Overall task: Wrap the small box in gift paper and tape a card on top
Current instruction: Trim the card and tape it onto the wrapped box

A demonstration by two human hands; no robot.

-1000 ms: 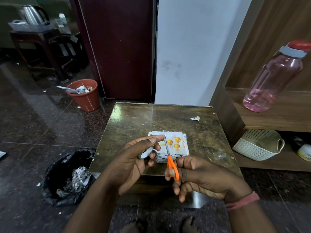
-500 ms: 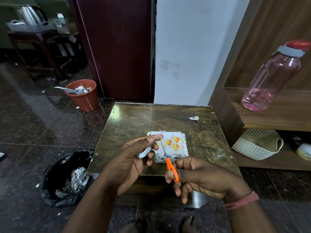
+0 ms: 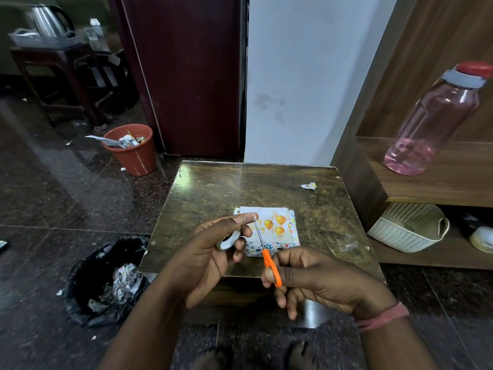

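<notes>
Scissors point(image 3: 269, 259) dipped; hands grip them and tape point(image 3: 229, 240) over scuffed table point(image 3: 213, 188).

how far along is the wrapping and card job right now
Done: the box on the table is wrapped, the card lies on top. In hand: left hand holds the tape roll, right hand the scissors. Left: taping the card down.

Box on the table

The card point(image 3: 272, 222) lies on the box point(image 3: 269, 245), on the table point(image 3: 320, 217); a bin point(image 3: 132, 149) stands far left.
</notes>
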